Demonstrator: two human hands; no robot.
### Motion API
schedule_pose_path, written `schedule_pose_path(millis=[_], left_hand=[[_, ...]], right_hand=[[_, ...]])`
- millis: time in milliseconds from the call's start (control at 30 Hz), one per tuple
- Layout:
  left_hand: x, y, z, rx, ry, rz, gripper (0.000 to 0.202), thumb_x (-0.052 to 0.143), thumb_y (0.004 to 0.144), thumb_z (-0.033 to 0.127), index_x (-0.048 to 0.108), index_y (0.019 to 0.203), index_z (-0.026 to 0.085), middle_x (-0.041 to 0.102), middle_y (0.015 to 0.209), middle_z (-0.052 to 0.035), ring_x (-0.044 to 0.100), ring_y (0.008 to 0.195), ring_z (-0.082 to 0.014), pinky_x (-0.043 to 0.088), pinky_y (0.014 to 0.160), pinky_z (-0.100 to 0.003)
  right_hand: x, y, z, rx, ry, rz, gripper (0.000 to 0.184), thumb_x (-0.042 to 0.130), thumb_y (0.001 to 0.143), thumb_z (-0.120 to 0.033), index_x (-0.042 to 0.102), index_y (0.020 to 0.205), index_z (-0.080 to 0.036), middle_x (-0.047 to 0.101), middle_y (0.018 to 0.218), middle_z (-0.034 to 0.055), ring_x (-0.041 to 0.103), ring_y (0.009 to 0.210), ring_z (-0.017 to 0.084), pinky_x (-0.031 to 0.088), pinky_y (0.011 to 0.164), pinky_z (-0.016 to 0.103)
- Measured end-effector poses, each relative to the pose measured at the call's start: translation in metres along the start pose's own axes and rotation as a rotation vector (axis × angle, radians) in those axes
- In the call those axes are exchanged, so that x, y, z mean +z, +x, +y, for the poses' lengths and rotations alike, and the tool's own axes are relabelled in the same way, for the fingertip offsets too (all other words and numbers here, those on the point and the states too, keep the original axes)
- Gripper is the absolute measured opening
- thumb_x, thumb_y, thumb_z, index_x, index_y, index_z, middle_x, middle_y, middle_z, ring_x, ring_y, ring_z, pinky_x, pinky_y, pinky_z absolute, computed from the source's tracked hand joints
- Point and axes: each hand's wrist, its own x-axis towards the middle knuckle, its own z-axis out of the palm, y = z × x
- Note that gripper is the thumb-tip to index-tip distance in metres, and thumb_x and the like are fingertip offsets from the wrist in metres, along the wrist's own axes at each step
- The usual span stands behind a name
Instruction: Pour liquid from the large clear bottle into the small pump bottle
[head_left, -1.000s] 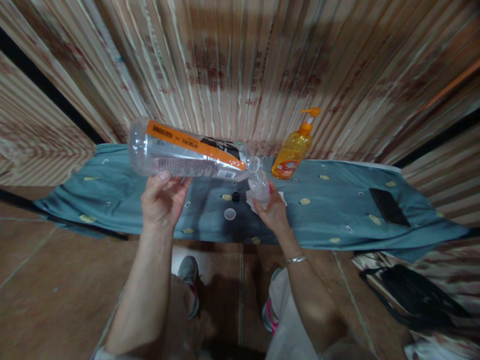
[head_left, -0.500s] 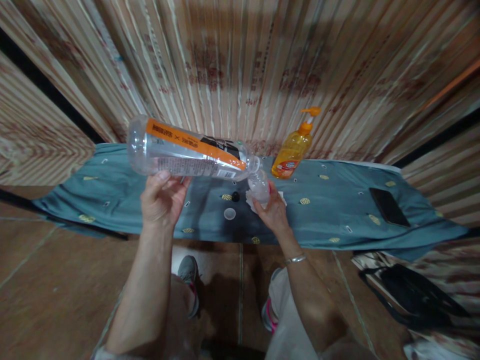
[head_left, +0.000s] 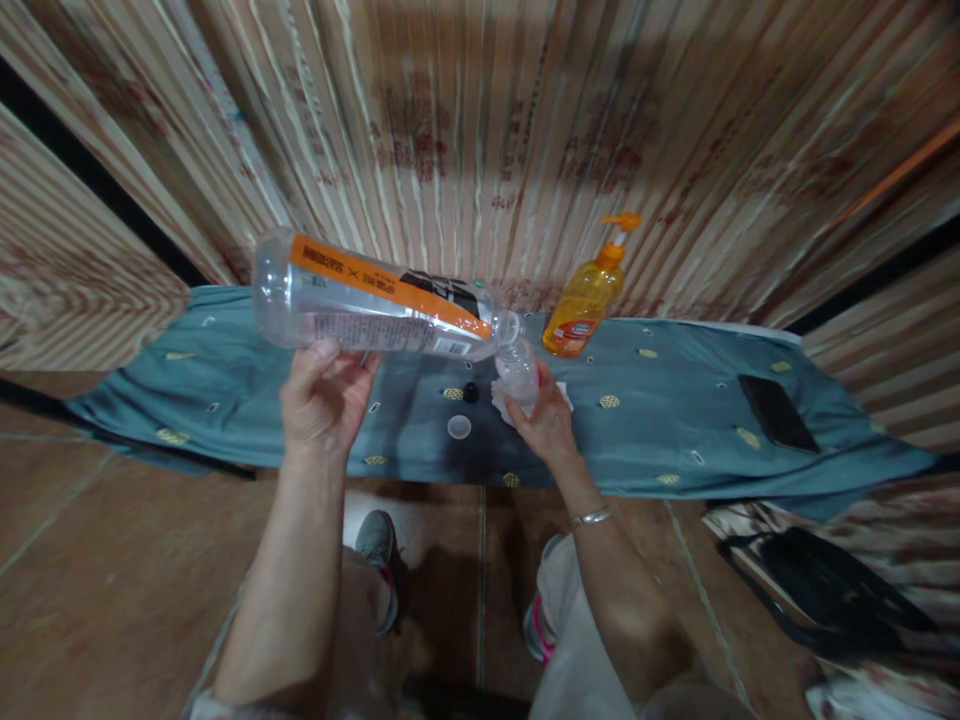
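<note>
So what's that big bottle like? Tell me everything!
The big bottle is clear plastic with an orange, black and white label along its side. It lies nearly sideways in the air, base to the left, open mouth tipped down to the small bottle in the right hand. The left hand grips it from below, above the blue cloth.

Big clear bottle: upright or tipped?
Tipped. The large bottle lies nearly level in the left hand, neck at the small bottle in the right hand.
</note>
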Motion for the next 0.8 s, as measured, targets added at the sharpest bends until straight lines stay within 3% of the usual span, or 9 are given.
schedule_pose_path(millis=[433,800], left_hand=[[0.0032,-0.0003,0.0017,-0.006,-0.006,0.03,0.039,0.093,0.049,0.024,0.071,0.081,0.031,0.073,0.069,0.0061,0.07,0.074,-0.0171,0.06,0.08,-0.031],[-0.0018,0.0008,0.0048,0.027,0.065,-0.013,0.041,0.088,0.058,0.026,0.071,0.094,0.036,0.073,0.075,0.006,0.07,0.078,-0.0197,0.058,0.084,-0.036]], right_hand=[[0.0002,0.0002,0.0007,-0.003,-0.021,-0.001,0.078,0.061,0.093,-0.049,0.035,0.154,-0.01,0.062,0.146,0.0269,0.063,0.134,0.038,0.055,0.109,0.058],[-0.0021,0.0015,-0.0023,-0.007,-0.007,-0.017,0.075,0.06,0.093,-0.048,0.035,0.153,-0.01,0.062,0.146,0.0275,0.063,0.134,0.038,0.054,0.11,0.06]])
